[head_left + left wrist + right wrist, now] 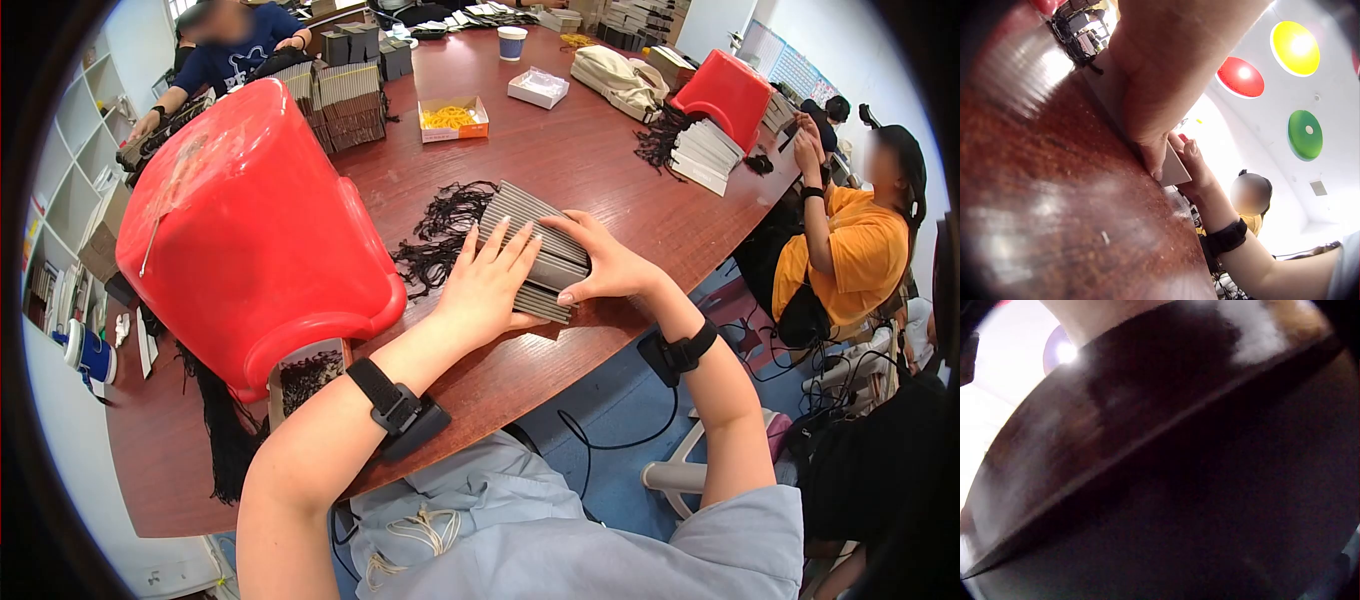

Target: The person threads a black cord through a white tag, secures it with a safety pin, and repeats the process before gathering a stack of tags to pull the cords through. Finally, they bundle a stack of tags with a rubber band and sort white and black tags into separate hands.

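On the table's near side lies a stack of thin grey cards, their edges showing as ribs, with a tangle of black cords spilling from the left end. My left hand rests across it, fingers straight and spread on top. Its thumb is down at the near side, beside a pale card face in the left wrist view. My right hand grips the right end between thumb and curved fingers. The right wrist view shows mostly the dark table edge, with the cards out of sight.
A big upturned red bin stands left, close to my left forearm. Beyond the cards are a box of yellow rubber bands, a white box and a paper cup. Other people sit around the table.
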Demonstrator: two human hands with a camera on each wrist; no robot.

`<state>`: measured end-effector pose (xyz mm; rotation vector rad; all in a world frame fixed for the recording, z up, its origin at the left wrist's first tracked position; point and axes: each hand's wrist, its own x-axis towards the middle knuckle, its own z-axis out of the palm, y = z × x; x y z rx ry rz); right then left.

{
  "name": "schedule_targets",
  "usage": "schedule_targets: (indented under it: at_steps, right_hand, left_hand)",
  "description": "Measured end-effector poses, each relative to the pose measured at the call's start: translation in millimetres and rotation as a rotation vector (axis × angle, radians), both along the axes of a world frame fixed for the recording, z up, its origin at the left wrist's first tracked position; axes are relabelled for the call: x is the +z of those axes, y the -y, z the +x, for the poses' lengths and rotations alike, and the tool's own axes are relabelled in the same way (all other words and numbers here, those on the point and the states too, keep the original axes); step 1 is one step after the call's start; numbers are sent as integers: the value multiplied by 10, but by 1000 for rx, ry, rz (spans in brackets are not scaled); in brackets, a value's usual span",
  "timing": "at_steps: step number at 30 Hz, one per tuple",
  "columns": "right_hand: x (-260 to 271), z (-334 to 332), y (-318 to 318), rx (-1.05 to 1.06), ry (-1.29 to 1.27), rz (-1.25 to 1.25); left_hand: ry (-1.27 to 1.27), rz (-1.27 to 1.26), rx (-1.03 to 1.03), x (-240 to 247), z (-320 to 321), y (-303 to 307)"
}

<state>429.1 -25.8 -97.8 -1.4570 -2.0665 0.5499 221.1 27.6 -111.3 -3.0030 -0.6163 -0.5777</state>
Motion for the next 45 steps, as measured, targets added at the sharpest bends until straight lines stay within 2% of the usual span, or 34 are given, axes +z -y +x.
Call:
schedule_targets:
  at_steps: [11, 20, 28, 45]
  right_hand:
    - [-2, 24, 1, 15, -4, -26]
    - [-68, 63, -46, 17, -136, -69]
    - [6, 35, 30, 12, 76, -69]
    - [3, 54, -9, 49, -4, -90]
  left_hand:
    - [-4, -5, 10, 25, 0, 2]
    - [-27, -1, 2, 33, -2, 9]
    - [-15, -18, 6, 24, -3, 13]
    - [26, 36, 6, 6, -3, -18]
